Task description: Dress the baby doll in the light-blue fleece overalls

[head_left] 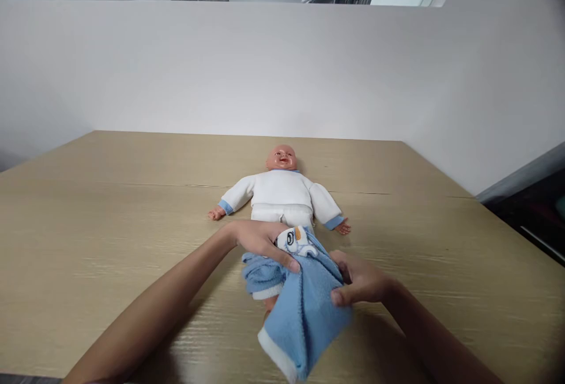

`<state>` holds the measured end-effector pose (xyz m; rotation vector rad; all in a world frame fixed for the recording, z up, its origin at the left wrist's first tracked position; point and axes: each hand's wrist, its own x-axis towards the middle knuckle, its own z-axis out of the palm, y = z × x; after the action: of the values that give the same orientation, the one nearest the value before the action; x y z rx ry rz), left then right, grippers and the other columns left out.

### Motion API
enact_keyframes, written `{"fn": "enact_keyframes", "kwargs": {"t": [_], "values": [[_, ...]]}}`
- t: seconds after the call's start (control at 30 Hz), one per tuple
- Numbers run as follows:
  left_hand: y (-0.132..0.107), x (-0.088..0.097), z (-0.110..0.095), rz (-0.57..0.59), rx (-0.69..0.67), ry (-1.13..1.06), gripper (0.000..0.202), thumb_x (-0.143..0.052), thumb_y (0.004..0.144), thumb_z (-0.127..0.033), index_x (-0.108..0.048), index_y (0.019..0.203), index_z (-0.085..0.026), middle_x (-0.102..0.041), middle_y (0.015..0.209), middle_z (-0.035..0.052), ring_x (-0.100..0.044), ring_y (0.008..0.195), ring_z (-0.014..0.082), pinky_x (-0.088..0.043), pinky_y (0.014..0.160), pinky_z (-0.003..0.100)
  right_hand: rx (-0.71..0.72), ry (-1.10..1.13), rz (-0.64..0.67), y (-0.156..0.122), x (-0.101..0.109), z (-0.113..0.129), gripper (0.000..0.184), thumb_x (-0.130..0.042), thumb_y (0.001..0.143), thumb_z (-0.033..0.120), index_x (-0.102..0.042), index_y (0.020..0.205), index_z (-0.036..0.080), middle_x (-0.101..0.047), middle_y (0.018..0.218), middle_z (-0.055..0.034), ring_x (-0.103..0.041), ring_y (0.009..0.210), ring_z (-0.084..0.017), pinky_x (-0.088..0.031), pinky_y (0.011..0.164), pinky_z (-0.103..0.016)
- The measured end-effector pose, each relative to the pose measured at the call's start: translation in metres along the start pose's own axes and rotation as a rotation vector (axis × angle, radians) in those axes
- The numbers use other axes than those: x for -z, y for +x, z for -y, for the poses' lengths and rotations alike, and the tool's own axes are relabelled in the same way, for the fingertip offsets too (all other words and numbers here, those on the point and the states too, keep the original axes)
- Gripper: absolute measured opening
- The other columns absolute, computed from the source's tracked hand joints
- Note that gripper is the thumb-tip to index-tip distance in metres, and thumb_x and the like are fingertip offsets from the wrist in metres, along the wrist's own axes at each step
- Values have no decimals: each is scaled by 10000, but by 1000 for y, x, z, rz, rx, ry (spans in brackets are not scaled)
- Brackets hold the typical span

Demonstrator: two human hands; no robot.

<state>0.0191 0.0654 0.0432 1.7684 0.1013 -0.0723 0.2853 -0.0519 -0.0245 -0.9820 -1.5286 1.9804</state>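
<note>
A baby doll [282,188] lies on its back on the table, head toward the wall, in a white top with blue cuffs and white bottoms. Blue trousers [309,301] with white hems cover its lower body; one leg is bunched up around the doll's leg, the other hangs long toward me. My left hand [267,242] grips the cloth near the waist, beside a cartoon patch, its thumb on top. At the right edge of the long trouser leg, my right hand [359,278] pinches the fabric between thumb and fingers. One doll foot shows partly below the bunched hem; the other is hidden.
The wooden table [110,225] has a seam running across it. A white wall [265,66] stands behind its far edge and along the right. A dark object [529,207] sits at the far right, beyond the table's edge.
</note>
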Motion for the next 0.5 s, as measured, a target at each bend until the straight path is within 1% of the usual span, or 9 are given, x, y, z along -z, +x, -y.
{"fn": "enact_keyframes", "kwargs": {"t": [0.07,0.13,0.17,0.2,0.23,0.33,0.4,0.43,0.5], "values": [[-1,-1,4,50,29,-9,346,-849,875,-484,-772,978,-163,-791,985,33,-725,933,219,-611,911,268,63,85,-79,0,0,-3,539,-973,670,606,-719,912,197,-638,832,13,-546,707,-138,-461,649,-240],[-1,-2,4,131,56,-47,429,-961,747,-457,-772,990,-158,-794,982,34,-728,907,226,-628,821,259,149,205,-205,3,-1,-7,526,-957,716,601,-750,1004,213,-677,885,1,-585,744,-141,-493,700,-246],[-1,-3,4,153,61,-66,471,-993,698,-445,-776,1000,-157,-798,1004,38,-733,923,237,-633,814,264,168,258,-248,5,-1,-8,521,-946,740,603,-760,1040,220,-692,898,-3,-599,754,-139,-502,714,-244],[-1,-4,3,155,60,-77,490,-1002,685,-440,-781,1018,-157,-802,1035,42,-738,954,248,-637,842,273,162,296,-267,7,-2,-9,514,-929,769,606,-768,1075,226,-708,916,-8,-615,769,-138,-512,731,-243],[0,-4,1,141,56,-78,481,-987,710,-446,-786,1037,-156,-805,1059,47,-742,990,256,-636,893,285,138,315,-264,8,-3,-9,513,-908,799,610,-773,1116,231,-723,945,-17,-635,796,-140,-524,754,-244],[-1,-5,-1,71,6,-37,393,-860,866,-489,-796,1039,-143,-811,1055,61,-742,1067,267,-597,1035,312,83,223,-207,5,-4,-1,507,-830,896,602,-757,1244,240,-753,1083,-44,-687,972,-172,-551,873,-268],[-2,-4,0,33,-29,-23,393,-796,920,-518,-799,1022,-139,-812,1049,69,-741,1063,265,-598,1032,314,71,107,-82,1,-6,7,529,-814,907,609,-751,1269,228,-757,1117,-47,-690,1042,-196,-553,917,-284],[-3,-4,1,7,-30,-25,401,-784,928,-534,-799,1017,-144,-813,1047,68,-743,1042,260,-607,1012,314,62,68,8,-2,-6,11,555,-826,885,625,-757,1251,214,-757,1094,-45,-692,1019,-201,-557,900,-284],[-5,-3,6,-35,2,-45,432,-801,905,-574,-799,1019,-157,-815,1047,66,-749,995,253,-625,970,320,41,40,160,-4,-8,14,598,-879,805,647,-778,1164,180,-747,989,-28,-684,894,-189,-557,801,-264]]}}
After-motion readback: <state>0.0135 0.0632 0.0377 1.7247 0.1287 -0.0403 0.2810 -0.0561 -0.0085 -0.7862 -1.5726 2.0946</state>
